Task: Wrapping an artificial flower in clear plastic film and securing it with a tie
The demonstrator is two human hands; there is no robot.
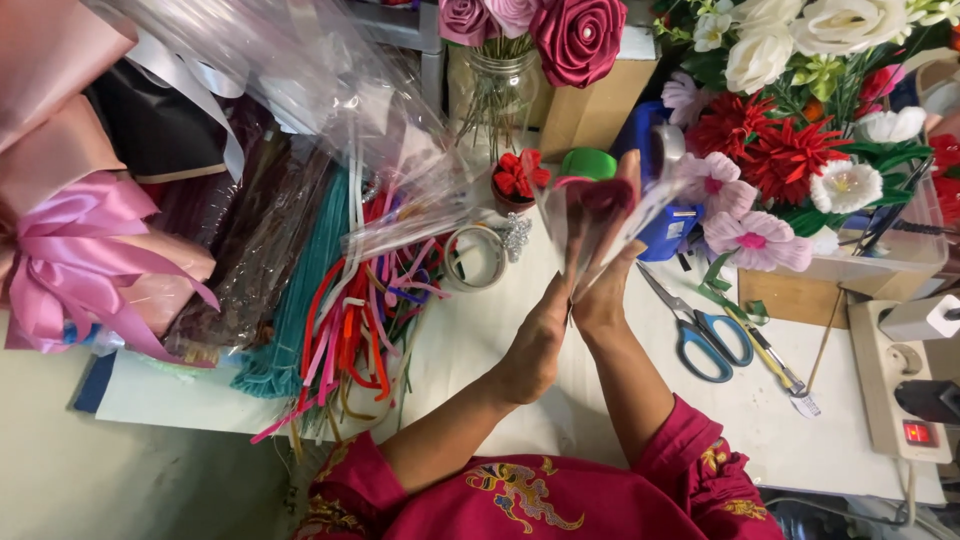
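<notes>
Both hands [575, 300] pressed flat, clear cellophane [600, 215] between

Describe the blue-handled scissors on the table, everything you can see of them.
The scissors lie flat on the white table, just right of the person's right forearm, not touching it. They have two blue looped handles, seemingly plastic, pointing toward the person, and grey metal blades pointing up and left, apparently closed. A green ribbon strip and a thin yellow-handled tool lie close along their right side. Neither hand touches them.
</notes>
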